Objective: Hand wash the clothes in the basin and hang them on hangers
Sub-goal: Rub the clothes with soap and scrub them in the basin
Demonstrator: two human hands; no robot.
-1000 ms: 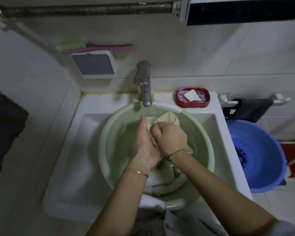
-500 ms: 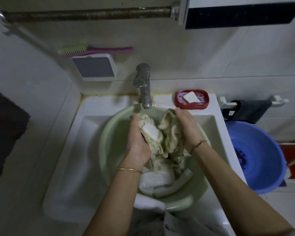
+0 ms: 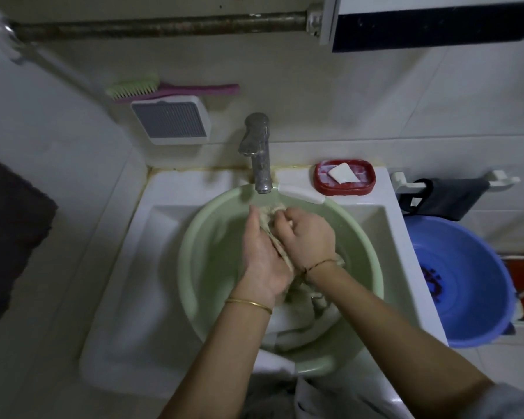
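White sink (image 3: 127, 297): one green basin (image 3: 200, 282); left hand (image 3: 262, 255), right hand (image 3: 307, 240) grip one cloth (image 3: 280, 252).

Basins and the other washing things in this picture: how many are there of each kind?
Basins: 2, green basin and blue basin
Soap dishes: 1, red soap dish
Soap bars: 1, soap
Brushes: 1, brush
Taps: 1, tap
Total: 6
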